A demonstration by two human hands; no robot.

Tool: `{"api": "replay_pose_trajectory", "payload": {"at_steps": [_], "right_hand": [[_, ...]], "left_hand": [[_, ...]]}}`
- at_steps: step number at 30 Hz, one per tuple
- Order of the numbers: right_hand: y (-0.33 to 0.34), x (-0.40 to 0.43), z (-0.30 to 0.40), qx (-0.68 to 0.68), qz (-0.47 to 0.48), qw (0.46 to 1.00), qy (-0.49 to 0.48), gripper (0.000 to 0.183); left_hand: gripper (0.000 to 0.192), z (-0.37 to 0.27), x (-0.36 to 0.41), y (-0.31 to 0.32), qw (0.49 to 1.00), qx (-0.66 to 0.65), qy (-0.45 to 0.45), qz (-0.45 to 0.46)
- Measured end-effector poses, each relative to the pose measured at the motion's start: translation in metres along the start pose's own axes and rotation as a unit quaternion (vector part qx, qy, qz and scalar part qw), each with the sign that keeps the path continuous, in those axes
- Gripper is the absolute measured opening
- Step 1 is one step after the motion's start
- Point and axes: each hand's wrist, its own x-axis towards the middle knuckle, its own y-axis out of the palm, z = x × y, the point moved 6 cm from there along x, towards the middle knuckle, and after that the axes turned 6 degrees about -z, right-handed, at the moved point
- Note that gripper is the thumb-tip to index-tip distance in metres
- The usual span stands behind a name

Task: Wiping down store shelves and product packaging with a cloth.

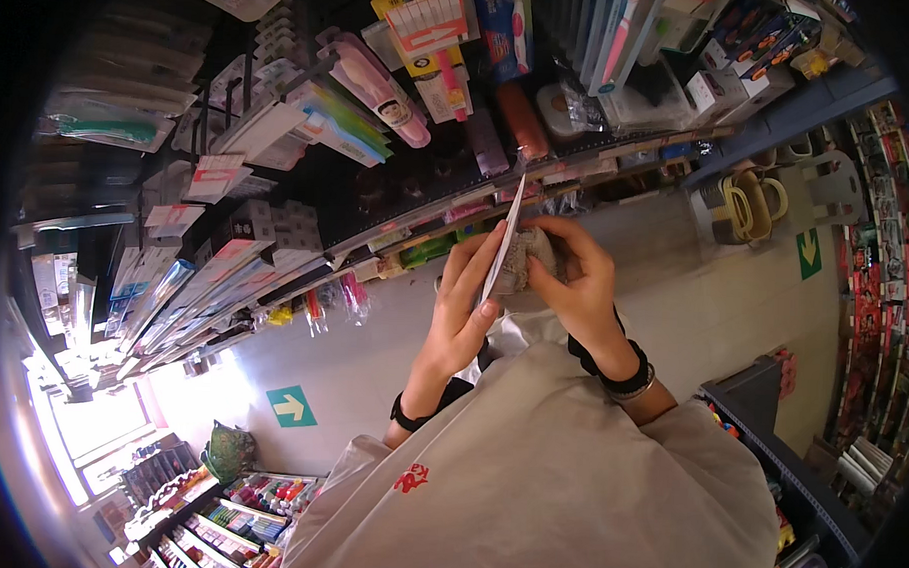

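Observation:
My left hand [461,307] holds a thin white card [509,237], seen almost edge-on, between its thumb and fingers. Against the card's right side sits a grey-beige, rough-textured bundle [529,256], possibly cloth or a scrubber. The fingers and thumb of my right hand [578,277] grip this bundle. Whether card and bundle are joined cannot be seen. Both hands are in front of my chest, just off the edge of a store shelf [427,212].
Hanging packs, including a pink pack [379,90], line the shelf ahead. Woven baskets [739,207] stand on the tiled floor [370,349] at right. A floor arrow sign [291,406] lies left. More stocked shelves [221,524] are at lower left.

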Motion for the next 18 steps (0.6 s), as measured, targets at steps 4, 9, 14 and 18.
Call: {"api": "replay_pose_trajectory", "payload": {"at_steps": [4,9,14,18], "right_hand": [[-0.003,-0.001,-0.002,0.033,-0.042,0.998,0.019,0.024],[-0.022,0.008,-0.012,0.024,-0.087,0.989,0.114,0.016],[-0.037,0.016,0.000,0.127,-0.112,0.985,0.036,0.015],[-0.019,0.014,0.014,0.124,-0.035,0.992,-0.008,0.020]], "left_hand": [[0.065,-0.009,0.000,0.002,0.997,0.028,0.070,-0.005],[0.066,-0.004,-0.009,0.004,0.999,-0.022,0.031,-0.003],[0.068,0.014,-0.020,0.000,0.996,-0.085,-0.039,-0.010],[0.069,0.013,-0.017,-0.004,0.995,-0.092,-0.041,-0.009]]}}
